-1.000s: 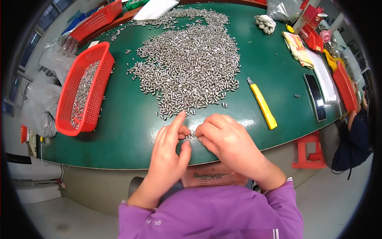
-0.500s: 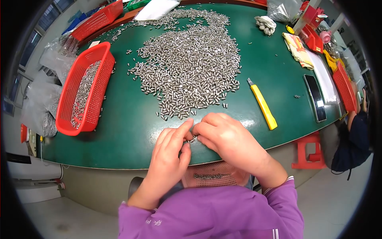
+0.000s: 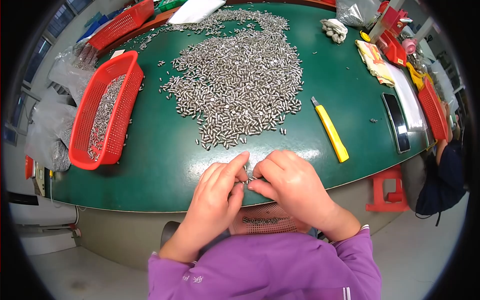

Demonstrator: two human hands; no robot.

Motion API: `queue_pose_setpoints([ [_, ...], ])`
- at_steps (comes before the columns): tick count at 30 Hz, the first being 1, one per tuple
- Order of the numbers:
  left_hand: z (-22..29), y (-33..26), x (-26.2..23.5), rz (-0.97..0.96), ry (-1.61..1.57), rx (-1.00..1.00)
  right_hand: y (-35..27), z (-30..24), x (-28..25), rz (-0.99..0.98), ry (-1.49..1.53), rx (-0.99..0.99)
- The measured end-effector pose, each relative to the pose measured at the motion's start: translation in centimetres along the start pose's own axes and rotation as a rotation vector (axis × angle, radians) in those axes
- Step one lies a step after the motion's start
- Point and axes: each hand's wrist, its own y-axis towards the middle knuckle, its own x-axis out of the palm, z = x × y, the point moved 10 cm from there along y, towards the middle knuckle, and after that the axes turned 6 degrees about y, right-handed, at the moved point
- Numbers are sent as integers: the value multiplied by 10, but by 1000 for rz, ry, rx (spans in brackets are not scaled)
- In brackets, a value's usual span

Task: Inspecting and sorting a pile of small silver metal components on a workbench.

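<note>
My left hand [image 3: 214, 187] and my right hand [image 3: 292, 185] work close together at the near edge of the green table [image 3: 160, 172]. Several small silvery metal pins [image 3: 248, 180] show between the fingertips. My right thumb and forefinger pinch some of them. On the left, the thumb and bent fingers close around others, with the forefinger stretched forward; the exact grip is partly hidden. Just beyond both hands spreads a large pile of the same bullet-shaped metal pins [image 3: 240, 85]. Below the table edge, a pink perforated basket [image 3: 250, 229] with more pins rests at my lap.
A red perforated basket [image 3: 123, 125] partly filled with pins stands at the left. To the right lie a yellow utility knife [image 3: 331, 131], blade exposed, and a dark phone [image 3: 396, 122]. Farther back are white gloves [image 3: 334, 31]. A red stool [image 3: 387, 192] stands below the right edge.
Both hands have drawn slightly toward me, and the right has shifted a little to the right. A narrow gap has opened between their fingertips, showing more of the pins.
</note>
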Motion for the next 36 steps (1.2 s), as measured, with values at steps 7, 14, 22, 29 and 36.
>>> queue_pose_setpoints([
  [7, -4, -1, 0, 1, -41, -86, -2, 1, -3, 28, 40, 20],
  [14, -4, -3, -3, -6, -46, -135, 0, 8, -6, -14, 152, 57],
  [22, -5, -2, -5, 12, 44, -102, 1, 11, -4, -3, 148, 92],
  [29, -4, 0, -5, 34, 33, -98, 1, 12, -3, -11, 142, 99],
  [36, -5, -3, -5, 14, -16, -170, 3, 14, -2, 19, 179, 124],
])
